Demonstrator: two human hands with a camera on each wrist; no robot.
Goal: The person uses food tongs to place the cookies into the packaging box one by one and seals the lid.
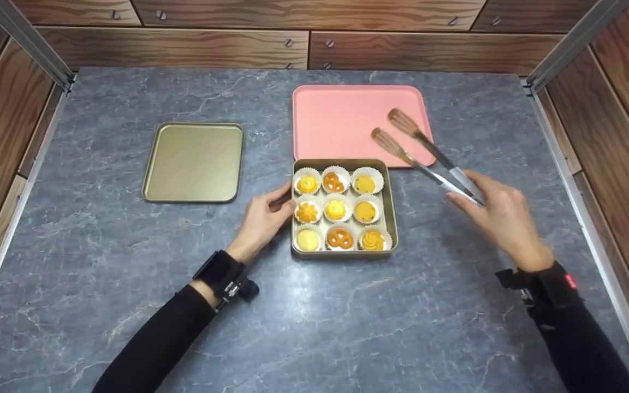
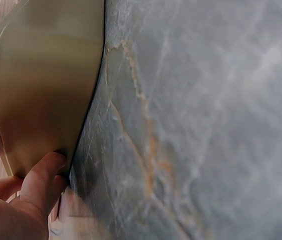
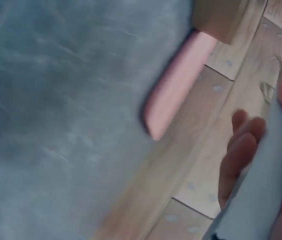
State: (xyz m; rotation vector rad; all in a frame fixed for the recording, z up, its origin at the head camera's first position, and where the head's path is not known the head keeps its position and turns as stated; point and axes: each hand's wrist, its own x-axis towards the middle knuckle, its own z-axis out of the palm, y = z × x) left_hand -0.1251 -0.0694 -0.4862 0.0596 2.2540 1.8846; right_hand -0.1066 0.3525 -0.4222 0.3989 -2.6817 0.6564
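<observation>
A square gold tin (image 1: 392,229) holds several small pastries in white paper cups, among them pretzel-shaped cookies (image 1: 340,238), yellow tarts (image 1: 335,209) and a swirled cookie (image 1: 372,240). My left hand (image 1: 262,222) touches the tin's left outer wall; in the left wrist view its fingertips (image 2: 51,161) rest against that gold side. My right hand (image 1: 503,215) grips a pair of serving tongs (image 1: 429,150) by its pale metal handles. The tongs' brown slotted heads are spread apart above the pink tray (image 1: 336,117), with nothing between them. The right wrist view is blurred, showing one handle (image 3: 260,195) in the fingers.
A square gold lid (image 1: 194,161) lies on the grey marbled table (image 1: 303,327), left of the tin. The pink tray sits directly behind the tin, its near edge beside it. Wood-patterned panels (image 1: 227,49) with metal rails border the table at the back and sides.
</observation>
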